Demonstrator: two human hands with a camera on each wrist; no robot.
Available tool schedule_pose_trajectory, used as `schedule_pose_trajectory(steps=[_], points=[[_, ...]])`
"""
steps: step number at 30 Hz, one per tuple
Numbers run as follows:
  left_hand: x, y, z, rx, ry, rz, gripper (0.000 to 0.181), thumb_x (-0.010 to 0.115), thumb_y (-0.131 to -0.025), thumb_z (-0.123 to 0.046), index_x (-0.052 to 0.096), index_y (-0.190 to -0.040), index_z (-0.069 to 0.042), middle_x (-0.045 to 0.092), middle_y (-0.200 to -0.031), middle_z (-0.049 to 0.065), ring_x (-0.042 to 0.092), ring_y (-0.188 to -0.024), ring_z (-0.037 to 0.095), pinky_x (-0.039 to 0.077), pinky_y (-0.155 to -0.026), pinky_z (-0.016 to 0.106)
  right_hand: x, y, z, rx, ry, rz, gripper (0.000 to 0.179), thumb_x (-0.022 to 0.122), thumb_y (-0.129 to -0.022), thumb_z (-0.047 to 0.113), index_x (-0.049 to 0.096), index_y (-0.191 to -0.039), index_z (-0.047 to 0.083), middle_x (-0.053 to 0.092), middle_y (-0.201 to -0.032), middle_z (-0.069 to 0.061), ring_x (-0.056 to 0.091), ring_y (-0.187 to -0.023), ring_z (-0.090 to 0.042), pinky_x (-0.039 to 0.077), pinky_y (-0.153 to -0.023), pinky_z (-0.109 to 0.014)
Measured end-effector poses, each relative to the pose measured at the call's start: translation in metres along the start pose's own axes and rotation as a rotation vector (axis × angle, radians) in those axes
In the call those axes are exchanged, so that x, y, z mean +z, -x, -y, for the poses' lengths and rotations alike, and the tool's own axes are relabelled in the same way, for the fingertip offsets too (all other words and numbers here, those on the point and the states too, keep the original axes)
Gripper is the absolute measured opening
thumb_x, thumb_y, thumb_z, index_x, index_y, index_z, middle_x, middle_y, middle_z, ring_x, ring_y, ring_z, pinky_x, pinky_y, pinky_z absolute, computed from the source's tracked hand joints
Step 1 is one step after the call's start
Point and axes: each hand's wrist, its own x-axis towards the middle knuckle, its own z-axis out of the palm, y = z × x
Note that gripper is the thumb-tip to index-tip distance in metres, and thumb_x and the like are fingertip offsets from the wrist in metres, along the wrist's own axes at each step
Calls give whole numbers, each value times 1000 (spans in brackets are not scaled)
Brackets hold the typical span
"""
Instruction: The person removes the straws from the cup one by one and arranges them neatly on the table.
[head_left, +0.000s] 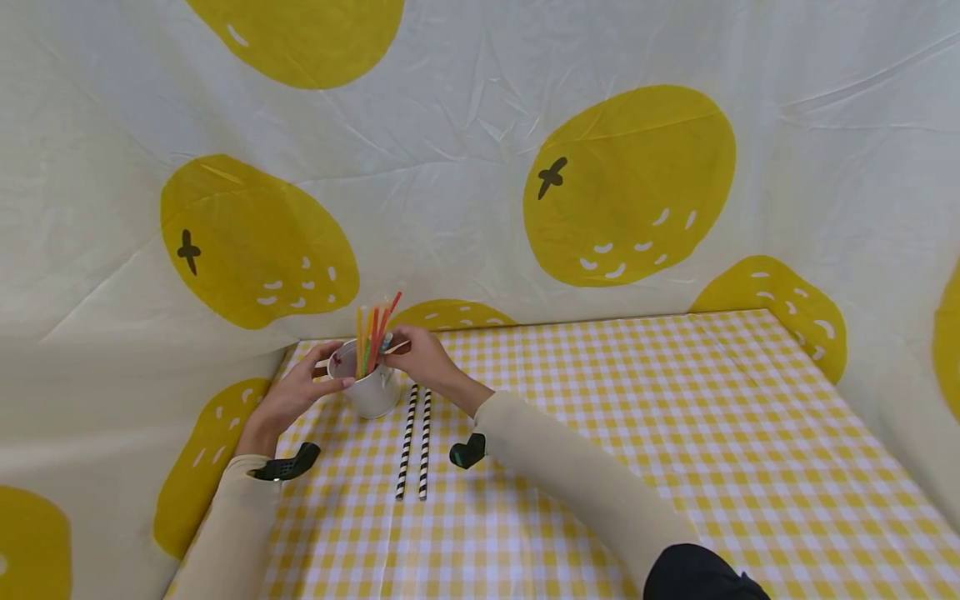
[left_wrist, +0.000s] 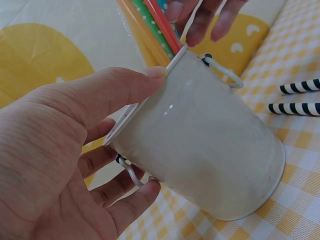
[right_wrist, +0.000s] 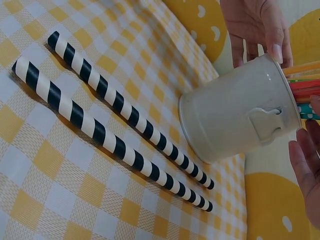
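Note:
A small white metal bucket (head_left: 375, 396) with wire handles stands on the table and holds several colourful straws (head_left: 372, 337), among them yellow, red and green dotted ones. My left hand (left_wrist: 65, 130) grips the bucket, thumb on the rim and fingers around the side by one handle. At the far side of the rim, my right hand (head_left: 423, 358) pinches a teal straw with white dots (right_wrist: 307, 111) among the others. Its lower end is hidden inside the bucket. Two black-and-white striped straws (right_wrist: 112, 137) lie side by side near the bucket.
A yellow-and-white checked cloth (head_left: 600, 417) covers the table. Behind and to the left hangs a pale curtain (head_left: 450, 208) printed with large yellow fruits; the table's back edge runs along it, close behind the bucket.

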Motion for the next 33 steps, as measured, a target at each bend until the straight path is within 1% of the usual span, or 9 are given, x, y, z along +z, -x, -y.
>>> schedule_pose_trajectory(steps=[4, 8, 13, 18, 22, 27, 30, 33], points=[[1, 0, 0, -1, -7, 1, 85, 70, -98, -31, 18, -162, -13, 14, -166, 16, 23, -146, 48, 34, -106, 62, -1, -1, -2, 10, 3, -2, 21, 77, -93, 17, 69, -112, 11, 71, -111, -1, 69, -98, -13, 55, -82, -26], [1, 0, -1, 2, -19, 4, 84, 70, -98, -33, 18, -162, -13, 14, -166, 17, 22, -147, 48, 34, -107, 63, -5, -1, 0, 7, 37, -4, 19, 75, -93, 20, 70, -110, 13, 71, -110, -1, 68, -94, -12, 55, -80, -25], [1, 1, -2, 3, -22, 4, 84, 69, -98, -33, 18, -162, -13, 14, -166, 17, 22, -147, 48, 34, -107, 62, -12, -2, 3, -32, 69, 10, 14, 74, -95, 20, 71, -107, 12, 72, -108, -1, 68, -91, -12, 54, -79, -25], [1, 0, -1, -8, -19, 8, 86, 70, -98, -34, 17, -162, -14, 12, -166, 16, 22, -147, 47, 34, -107, 62, -20, -1, 4, -72, 74, 22, 14, 73, -96, 20, 70, -107, 12, 71, -108, 0, 68, -95, -12, 54, -83, -25], [2, 0, 0, -12, -26, 4, 87, 71, -97, -35, 17, -162, -14, 12, -167, 16, 22, -147, 48, 35, -106, 62, -29, 0, 5, -99, 60, 9, 14, 72, -97, 21, 69, -107, 12, 70, -106, -1, 68, -95, -13, 54, -83, -26], [1, 0, 0, -5, -31, 6, 87, 71, -97, -33, 16, -163, -14, 11, -167, 16, 22, -147, 48, 35, -106, 62, -43, 3, 7, -146, 75, -32, 16, 72, -97, 23, 69, -109, 13, 71, -106, 1, 67, -97, -16, 54, -84, -27], [1, 1, -1, -1, -30, 9, 87, 70, -98, -33, 16, -163, -14, 11, -167, 16, 22, -148, 48, 35, -106, 62, -52, 4, 8, -167, 86, -60, 16, 72, -96, 24, 70, -109, 15, 71, -106, 2, 67, -98, -15, 54, -85, -29], [1, 1, -1, 1, -29, 12, 87, 70, -98, -33, 15, -163, -15, 10, -167, 16, 21, -148, 48, 34, -107, 62, -59, 6, 10, -169, 80, -70, 15, 72, -97, 26, 69, -109, 17, 70, -105, 4, 66, -99, -13, 54, -85, -30]])
